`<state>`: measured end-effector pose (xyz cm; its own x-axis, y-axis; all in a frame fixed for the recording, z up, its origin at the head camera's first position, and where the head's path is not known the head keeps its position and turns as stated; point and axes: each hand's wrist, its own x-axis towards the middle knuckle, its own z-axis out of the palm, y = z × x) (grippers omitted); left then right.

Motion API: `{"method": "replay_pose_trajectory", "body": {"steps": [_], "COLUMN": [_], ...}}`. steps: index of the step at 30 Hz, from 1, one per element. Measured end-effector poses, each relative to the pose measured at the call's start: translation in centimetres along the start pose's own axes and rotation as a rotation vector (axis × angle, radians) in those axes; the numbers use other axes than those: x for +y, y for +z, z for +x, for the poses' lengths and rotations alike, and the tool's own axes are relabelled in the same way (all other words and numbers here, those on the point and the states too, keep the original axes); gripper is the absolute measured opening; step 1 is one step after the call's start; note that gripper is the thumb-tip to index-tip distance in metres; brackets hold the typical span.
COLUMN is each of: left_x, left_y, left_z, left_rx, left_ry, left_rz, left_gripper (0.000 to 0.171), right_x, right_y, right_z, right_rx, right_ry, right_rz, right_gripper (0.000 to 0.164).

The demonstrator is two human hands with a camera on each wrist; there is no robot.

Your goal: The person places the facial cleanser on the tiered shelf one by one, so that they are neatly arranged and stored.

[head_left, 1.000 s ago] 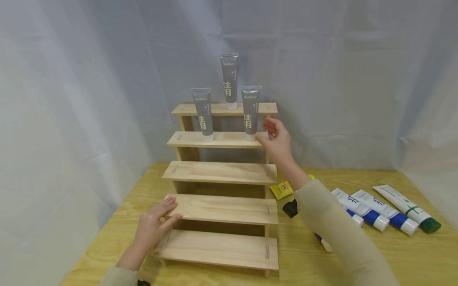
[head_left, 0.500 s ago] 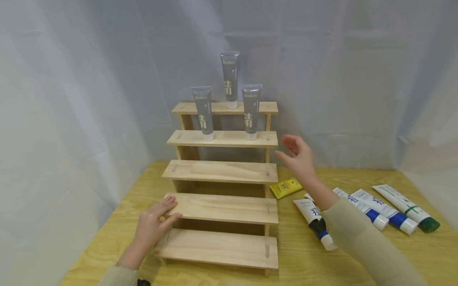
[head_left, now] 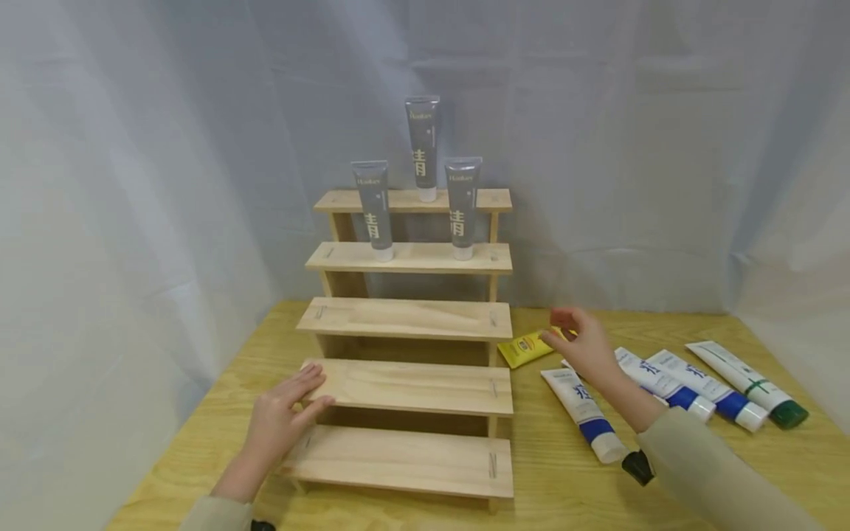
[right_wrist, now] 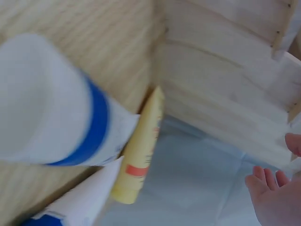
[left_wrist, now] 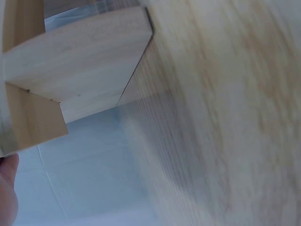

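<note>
My left hand (head_left: 282, 409) rests on the left end of the second-lowest step of a wooden stepped display rack (head_left: 412, 317). Its fingers lie over the board, thumb near the front edge. Part of that hand shows at the rack's edge in the left wrist view. My right hand (head_left: 584, 346) is in the air right of the rack, holding nothing, its fingers loosely bent. It overlaps a yellow tube (head_left: 524, 349) lying on the table. One grey tube (head_left: 423, 147) stands cap-down on the top step; a left grey tube (head_left: 375, 210) and a right grey tube (head_left: 462, 206) stand one step below.
Right of the rack, a white-and-blue tube (head_left: 584, 417) lies on the wooden table (head_left: 219, 435). Further right lie more white-and-blue tubes (head_left: 704, 383) and a white tube with a green cap (head_left: 747, 383). A pale sheet (head_left: 631, 184) hangs behind the table.
My right hand has moved away from the right grey tube, rightward and down to over the yellow tube. My left hand stays on the rack. The grey tubes keep their places.
</note>
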<state>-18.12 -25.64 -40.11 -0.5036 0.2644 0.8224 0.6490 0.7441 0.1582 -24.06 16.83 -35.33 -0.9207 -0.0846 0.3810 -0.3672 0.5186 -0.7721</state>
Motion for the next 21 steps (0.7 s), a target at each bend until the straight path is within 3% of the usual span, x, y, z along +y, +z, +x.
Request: {"method": "replay_pose_trajectory", "body": {"steps": [8, 17, 21], "left_x": [-0.1, -0.2, -0.1], "left_y": [-0.1, 0.0, 0.0], "left_z": [0.0, -0.1, 0.0], "left_rx": [-0.007, -0.019, -0.02], "left_ry": [-0.008, -0.026, -0.012], "left_rz": [0.01, -0.003, -0.002], "left_gripper": [0.048, 0.056, 0.05], "right_x": [2.1, 4.3, 5.2], "right_y": [-1.2, -1.7, -2.2], "right_z": [-2.0, -3.8, -4.4], "right_rx": [-0.154, -0.247, -0.3], "right_ry": [0.108, 0.221, 0.292], "right_rz": [-0.164, -0.231, -0.275], "right_gripper": [0.043, 0.042, 0.044]}}
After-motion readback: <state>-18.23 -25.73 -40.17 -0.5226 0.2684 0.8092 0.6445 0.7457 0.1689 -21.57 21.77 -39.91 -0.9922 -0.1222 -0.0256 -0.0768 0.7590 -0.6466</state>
